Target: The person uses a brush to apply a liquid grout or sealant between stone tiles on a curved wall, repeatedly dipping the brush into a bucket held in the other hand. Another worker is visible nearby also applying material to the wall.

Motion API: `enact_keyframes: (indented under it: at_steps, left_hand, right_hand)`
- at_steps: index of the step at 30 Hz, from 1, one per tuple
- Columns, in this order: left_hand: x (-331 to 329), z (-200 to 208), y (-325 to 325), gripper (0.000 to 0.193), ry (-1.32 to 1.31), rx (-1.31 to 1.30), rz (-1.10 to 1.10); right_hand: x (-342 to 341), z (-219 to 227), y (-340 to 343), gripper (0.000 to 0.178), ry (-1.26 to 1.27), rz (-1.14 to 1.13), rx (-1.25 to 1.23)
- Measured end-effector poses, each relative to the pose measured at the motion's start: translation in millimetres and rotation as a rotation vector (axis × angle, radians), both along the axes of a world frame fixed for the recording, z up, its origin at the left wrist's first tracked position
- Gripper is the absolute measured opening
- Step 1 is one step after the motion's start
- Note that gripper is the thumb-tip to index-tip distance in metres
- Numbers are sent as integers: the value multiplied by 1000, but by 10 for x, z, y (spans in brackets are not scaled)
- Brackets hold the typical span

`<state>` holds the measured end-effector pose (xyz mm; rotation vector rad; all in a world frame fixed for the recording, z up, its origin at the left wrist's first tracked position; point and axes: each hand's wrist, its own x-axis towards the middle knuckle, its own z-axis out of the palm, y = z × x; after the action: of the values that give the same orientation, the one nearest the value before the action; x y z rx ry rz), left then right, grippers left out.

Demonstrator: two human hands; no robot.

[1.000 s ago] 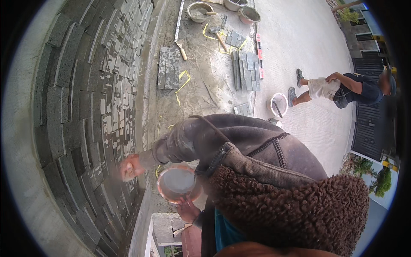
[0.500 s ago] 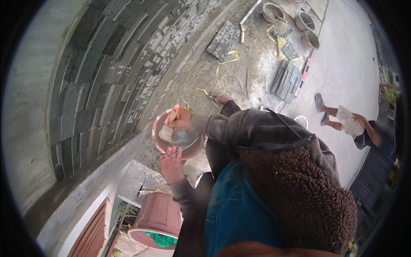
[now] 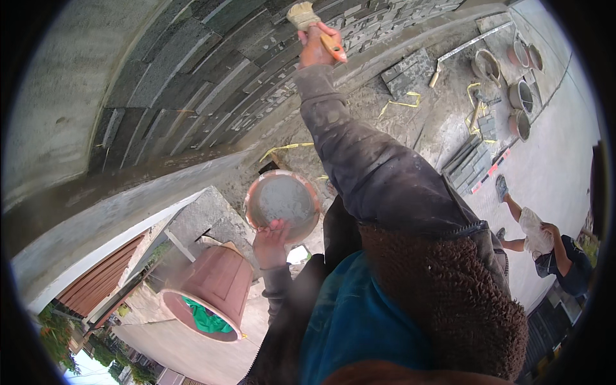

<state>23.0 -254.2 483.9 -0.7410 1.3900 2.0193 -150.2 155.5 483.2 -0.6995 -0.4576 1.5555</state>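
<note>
My right hand is closed round a paintbrush with an orange handle, my arm stretched up and forward. The brush's pale bristles lie against or just in front of the grey stone-clad wall; whether they touch I cannot tell. Low in front of me stands a round orange-rimmed bucket with grey, wet-looking contents. My left hand grips its near rim, the fingers lying over the edge inside and the thumb not clearly visible.
A pink tub with green cloth lies at lower left. Stone tiles, a stack of stone strips, a hammer and several buckets lie at upper right. Another person is on the pavement at right.
My right hand has lifted the brush out of the bucket and carried it up to the stone wall. My left hand stays at the bucket's rim. The view has shifted.
</note>
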Motion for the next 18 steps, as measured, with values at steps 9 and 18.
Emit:
enact_keyframes:
  at_steps: [9, 18]
  left_hand:
    - [-91, -95, -211, 25, -62, -127, -92]
    - [66, -736, 376, 44, -161, -107, -510]
  right_hand:
    - [648, -553, -1357, 12, -561, 938, 653]
    - [2793, -1711, -1802, 16, -1101, 976, 883]
